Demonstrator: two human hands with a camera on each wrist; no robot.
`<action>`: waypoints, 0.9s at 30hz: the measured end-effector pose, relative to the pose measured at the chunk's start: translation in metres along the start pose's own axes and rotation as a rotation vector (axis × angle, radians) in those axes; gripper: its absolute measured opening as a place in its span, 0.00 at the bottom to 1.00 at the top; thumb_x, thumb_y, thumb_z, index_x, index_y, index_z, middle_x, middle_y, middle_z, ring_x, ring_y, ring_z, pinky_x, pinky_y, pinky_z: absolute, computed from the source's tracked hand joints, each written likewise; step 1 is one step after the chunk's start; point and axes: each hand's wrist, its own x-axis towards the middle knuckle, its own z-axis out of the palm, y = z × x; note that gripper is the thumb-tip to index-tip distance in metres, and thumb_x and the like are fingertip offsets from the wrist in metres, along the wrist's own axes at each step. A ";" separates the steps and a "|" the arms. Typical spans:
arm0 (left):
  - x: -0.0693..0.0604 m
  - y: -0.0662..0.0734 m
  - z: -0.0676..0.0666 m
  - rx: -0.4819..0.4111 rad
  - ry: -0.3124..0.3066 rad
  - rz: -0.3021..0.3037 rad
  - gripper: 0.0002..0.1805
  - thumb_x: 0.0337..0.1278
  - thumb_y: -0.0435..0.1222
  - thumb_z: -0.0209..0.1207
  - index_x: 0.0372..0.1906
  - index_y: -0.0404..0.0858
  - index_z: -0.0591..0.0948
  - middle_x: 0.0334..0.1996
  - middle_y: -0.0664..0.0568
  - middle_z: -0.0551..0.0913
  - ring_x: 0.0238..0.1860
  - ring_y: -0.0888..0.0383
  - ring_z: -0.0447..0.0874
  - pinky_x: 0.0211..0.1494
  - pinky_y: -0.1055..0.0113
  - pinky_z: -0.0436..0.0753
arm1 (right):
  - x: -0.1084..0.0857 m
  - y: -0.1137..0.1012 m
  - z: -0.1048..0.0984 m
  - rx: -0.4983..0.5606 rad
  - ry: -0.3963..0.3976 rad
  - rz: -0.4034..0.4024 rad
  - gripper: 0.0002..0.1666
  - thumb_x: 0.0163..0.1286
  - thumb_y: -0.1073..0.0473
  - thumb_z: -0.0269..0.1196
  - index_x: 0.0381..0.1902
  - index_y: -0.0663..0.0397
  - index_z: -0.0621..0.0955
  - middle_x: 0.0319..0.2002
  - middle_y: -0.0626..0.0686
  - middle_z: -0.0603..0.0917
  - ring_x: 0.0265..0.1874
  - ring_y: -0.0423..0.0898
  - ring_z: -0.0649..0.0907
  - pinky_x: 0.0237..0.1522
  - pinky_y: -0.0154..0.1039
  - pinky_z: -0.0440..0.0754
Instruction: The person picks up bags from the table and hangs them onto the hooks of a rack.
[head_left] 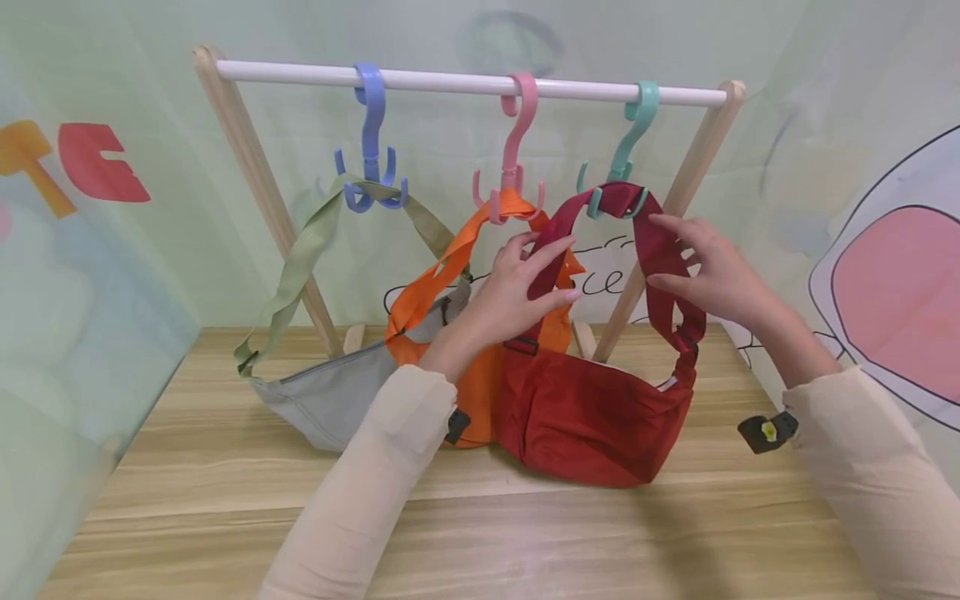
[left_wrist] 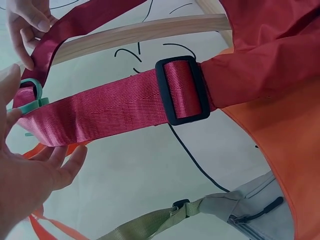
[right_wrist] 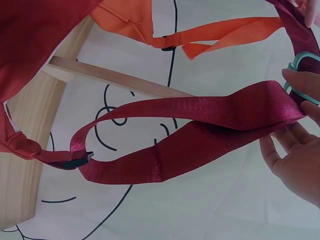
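Note:
A red bag (head_left: 592,417) hangs by its dark red strap (head_left: 660,250) from the green hook (head_left: 637,125), its bottom at or near the tabletop. My left hand (head_left: 517,287) is at the left run of the strap, fingers spread, thumb apart from them. In the left wrist view its fingers (left_wrist: 67,165) lie along the webbing's edge, below a black slider buckle (left_wrist: 162,92). At the right run, my right hand (head_left: 712,267) has thumb and index finger apart. The right wrist view shows it (right_wrist: 300,165) beside the strap near the hook, fingertips partly hidden.
An orange bag (head_left: 472,392) hangs from the pink hook (head_left: 517,133), partly behind the red one. Left of it, a grey bag (head_left: 330,396) with an olive strap hangs from the blue hook (head_left: 371,117). A white rail (head_left: 450,81) on wooden legs carries the hooks above a wooden table (head_left: 450,533).

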 end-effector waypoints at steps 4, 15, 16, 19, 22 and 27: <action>-0.003 -0.001 0.000 -0.027 0.007 -0.009 0.35 0.55 0.51 0.57 0.68 0.55 0.60 0.65 0.44 0.53 0.63 0.50 0.54 0.55 0.53 0.71 | -0.002 -0.001 0.000 0.011 -0.003 -0.010 0.40 0.56 0.68 0.65 0.66 0.58 0.62 0.47 0.62 0.71 0.45 0.56 0.71 0.41 0.52 0.72; -0.005 -0.004 0.000 -0.032 0.023 0.002 0.35 0.55 0.51 0.58 0.68 0.54 0.61 0.65 0.44 0.54 0.64 0.49 0.51 0.56 0.52 0.70 | -0.004 0.002 0.003 0.015 -0.007 -0.004 0.41 0.57 0.69 0.64 0.67 0.56 0.62 0.47 0.60 0.71 0.46 0.54 0.70 0.41 0.51 0.72; -0.006 -0.004 -0.001 -0.034 0.024 0.002 0.35 0.55 0.51 0.58 0.68 0.54 0.61 0.65 0.44 0.54 0.64 0.49 0.51 0.56 0.52 0.70 | -0.004 0.002 0.003 0.017 -0.005 -0.006 0.41 0.57 0.69 0.64 0.67 0.56 0.62 0.47 0.61 0.71 0.46 0.54 0.70 0.41 0.51 0.72; -0.006 -0.005 -0.001 -0.039 0.025 0.003 0.35 0.55 0.50 0.58 0.68 0.54 0.61 0.65 0.44 0.54 0.64 0.49 0.51 0.56 0.52 0.70 | -0.005 0.002 0.003 0.021 -0.003 -0.010 0.41 0.57 0.69 0.64 0.66 0.57 0.62 0.47 0.61 0.71 0.46 0.55 0.70 0.40 0.50 0.72; -0.008 -0.005 -0.001 -0.039 0.026 0.005 0.35 0.55 0.50 0.58 0.68 0.54 0.61 0.65 0.44 0.54 0.64 0.49 0.51 0.56 0.52 0.70 | -0.005 0.002 0.003 0.024 -0.004 -0.009 0.41 0.57 0.68 0.64 0.67 0.57 0.62 0.47 0.61 0.70 0.46 0.55 0.70 0.40 0.50 0.72; -0.010 -0.005 -0.002 -0.038 0.021 0.005 0.35 0.56 0.50 0.57 0.68 0.54 0.60 0.65 0.44 0.54 0.64 0.49 0.52 0.55 0.53 0.70 | -0.006 0.002 0.003 0.011 -0.005 0.001 0.41 0.56 0.69 0.65 0.67 0.56 0.62 0.47 0.60 0.70 0.46 0.53 0.70 0.40 0.49 0.72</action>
